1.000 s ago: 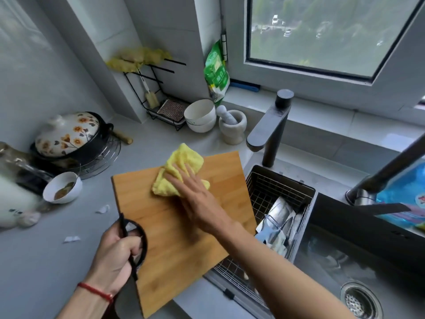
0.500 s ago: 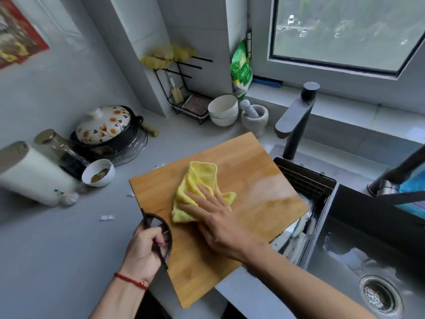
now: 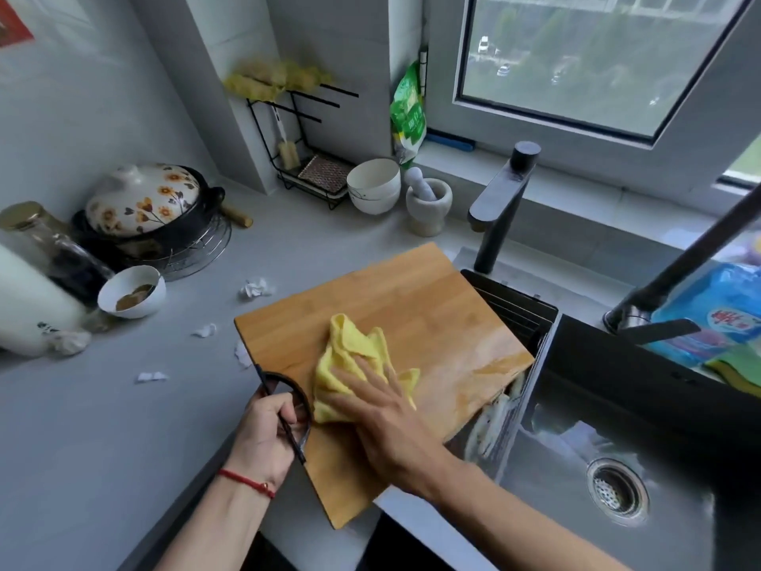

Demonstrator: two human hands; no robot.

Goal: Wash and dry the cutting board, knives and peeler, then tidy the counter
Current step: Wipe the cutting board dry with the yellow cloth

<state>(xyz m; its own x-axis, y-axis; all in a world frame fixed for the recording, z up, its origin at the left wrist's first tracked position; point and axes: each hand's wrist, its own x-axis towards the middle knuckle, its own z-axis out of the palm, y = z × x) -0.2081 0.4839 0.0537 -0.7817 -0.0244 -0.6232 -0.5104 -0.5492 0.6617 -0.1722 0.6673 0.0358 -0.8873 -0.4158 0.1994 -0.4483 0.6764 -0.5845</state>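
closest to me, the left hand point(image 3: 269, 428) has its fingers curled tight round the black loop handle point(image 3: 293, 399) at the near left corner of the bamboo cutting board point(image 3: 395, 323), holding that corner up off the grey counter point(image 3: 103, 426). just beside it the right hand point(image 3: 383, 422) lies flat, fingers straight and a little apart, pressing a yellow cloth point(image 3: 354, 360) onto the near part of the board's face. the cloth is soft and bunched, so i'd say it goes wherever the palm pushes it.

the board sits tilted, half over the counter and half over the dark drain basket point(image 3: 519, 311) in the sink point(image 3: 576, 467); its far right edge hangs over the basket, where something pale and shiny lies, too blurred to name. a wet sheen shows on the board's right side. it looks stiff, fairly heavy and probably slick there, so the loop is the safest hold, with a second grip on a dry long edge if it's turned.

farther off, bits of crumpled paper point(image 3: 255, 288) dot the counter, then a small white bowl point(image 3: 131, 292), a flowered clay pot point(image 3: 144, 199), stacked bowls point(image 3: 374, 185) and a stone mortar point(image 3: 428, 204) by the black tap point(image 3: 502, 208).
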